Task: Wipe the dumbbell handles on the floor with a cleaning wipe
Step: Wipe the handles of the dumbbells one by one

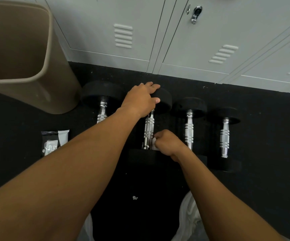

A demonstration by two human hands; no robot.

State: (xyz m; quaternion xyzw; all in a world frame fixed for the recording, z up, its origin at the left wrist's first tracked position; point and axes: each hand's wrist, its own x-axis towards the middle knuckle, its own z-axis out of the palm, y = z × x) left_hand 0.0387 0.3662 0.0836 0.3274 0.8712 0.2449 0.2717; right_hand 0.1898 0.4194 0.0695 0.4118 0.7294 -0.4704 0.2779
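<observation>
Black floor (pixel 265 180): left fingers (pixel 153 86) clasp dumbbell (pixel 149 126) head; right fingers (pixel 161 138) pinch wipe (pixel 154 142), mostly hidden.

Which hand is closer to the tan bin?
Left. The left hand holds a dumbbell head right of the bin; the right hand grips a wipe farther right.
</observation>
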